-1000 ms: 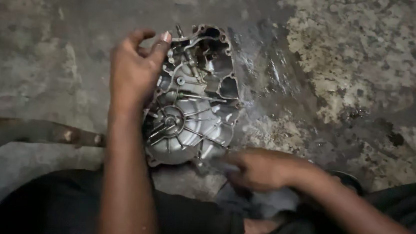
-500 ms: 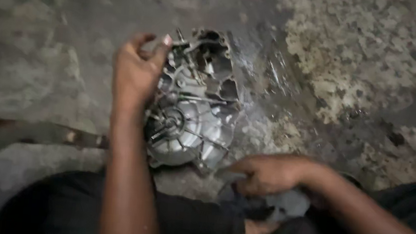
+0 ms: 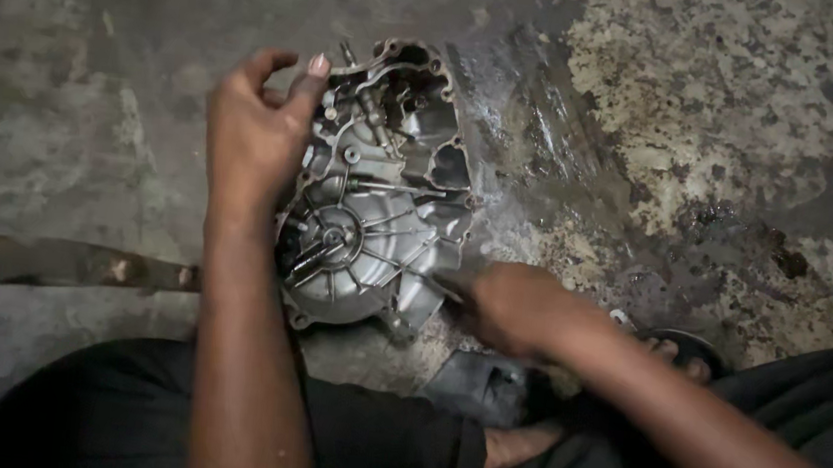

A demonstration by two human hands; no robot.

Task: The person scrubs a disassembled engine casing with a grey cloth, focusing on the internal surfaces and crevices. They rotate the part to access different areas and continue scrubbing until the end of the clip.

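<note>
A grey metal engine case [image 3: 385,196] with ribs and bolt holes lies on the stained concrete floor [image 3: 98,86], open side up. My left hand [image 3: 256,135] grips its upper left edge, thumb on the rim. My right hand [image 3: 510,308] is closed at the case's lower right corner, and a thin dark tool tip seems to stick out of it toward the case; motion blur keeps me from naming the tool. My dark trousers [image 3: 150,411] fill the bottom of the view.
Oil and wet patches mark the floor [image 3: 545,145] to the right of the case. A dark sandal [image 3: 687,353] lies under my right forearm. A grey scrap or rag [image 3: 479,385] sits just below the case. A rusty bar [image 3: 72,264] runs along the floor at left.
My right hand has shifted up from the floor to the case's lower right corner. My left hand keeps its hold on the upper left edge.
</note>
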